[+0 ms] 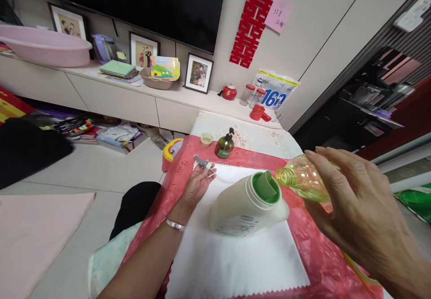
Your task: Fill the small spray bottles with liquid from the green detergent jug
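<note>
My left hand (pixel 198 183) is closed on a grey spray head (pixel 202 161) with a pale collar; a thin clear tube seems to trail from it to the right. Tilted in my right hand (pixel 350 191) is a see-through yellowish plastic bottle (pixel 308 178). Its uncapped, threaded mouth points left, close beside the rim of a large pale green detergent jug (pixel 235 209). That jug stands uncapped on a white cloth (pixel 269 263), with a green pouring spout inside its neck. I cannot tell whether liquid is running from the bottle.
Beyond the cloth, a green pump bottle (pixel 224 145) and a small pale cup (pixel 206 139) stand on the red table cover (pixel 175 173). Along the back, a low cabinet (pixel 117 106) carries framed pictures, a pink basin (pixel 45 45) and glass jars. A yellow-and-red stool (pixel 167 155) is left of the table.
</note>
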`<state>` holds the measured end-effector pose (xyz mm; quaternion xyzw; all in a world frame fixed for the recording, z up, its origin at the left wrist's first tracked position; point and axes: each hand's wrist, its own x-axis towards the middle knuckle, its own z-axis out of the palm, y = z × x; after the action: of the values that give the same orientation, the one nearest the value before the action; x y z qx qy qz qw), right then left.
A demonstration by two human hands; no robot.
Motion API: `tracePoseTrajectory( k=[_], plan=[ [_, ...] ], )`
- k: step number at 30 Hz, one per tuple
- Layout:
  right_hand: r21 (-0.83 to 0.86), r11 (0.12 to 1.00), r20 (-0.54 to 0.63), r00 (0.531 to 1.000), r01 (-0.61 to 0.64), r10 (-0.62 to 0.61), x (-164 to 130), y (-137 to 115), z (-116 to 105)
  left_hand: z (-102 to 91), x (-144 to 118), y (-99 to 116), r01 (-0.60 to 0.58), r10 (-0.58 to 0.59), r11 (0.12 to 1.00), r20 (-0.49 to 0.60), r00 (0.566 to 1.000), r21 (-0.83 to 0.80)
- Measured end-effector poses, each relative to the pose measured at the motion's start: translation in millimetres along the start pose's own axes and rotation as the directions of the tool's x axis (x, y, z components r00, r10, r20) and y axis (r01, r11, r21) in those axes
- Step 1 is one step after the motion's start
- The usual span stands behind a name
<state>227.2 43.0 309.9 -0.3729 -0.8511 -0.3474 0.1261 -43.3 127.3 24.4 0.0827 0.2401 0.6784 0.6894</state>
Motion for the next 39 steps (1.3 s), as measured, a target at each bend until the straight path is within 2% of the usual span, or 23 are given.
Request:
tracePoseTrajectory(
  k=[19,25,39],
  plan=[
    [-0.113,0.991,-0.016,0.997,0.077,-0.08,13.0,-1.5,-8.6,2.3,-3.0,2.9,-0.008,0.008,1.0,0.026,1.0,-0.008],
    [-0.164,0.981,-0.061,0.992,0.1,-0.111,17.1,-0.4,-9.2,0.2,-0.7,0.6,-0.002,0.003,1.0,0.034,0.999,-0.004],
    [-0.19,0.974,-0.06,0.989,0.123,-0.137,22.0,1.0,-12.5,-8.8,4.4,-3.8,-0.009,0.009,1.0,0.049,0.999,0.003]
  ],
)
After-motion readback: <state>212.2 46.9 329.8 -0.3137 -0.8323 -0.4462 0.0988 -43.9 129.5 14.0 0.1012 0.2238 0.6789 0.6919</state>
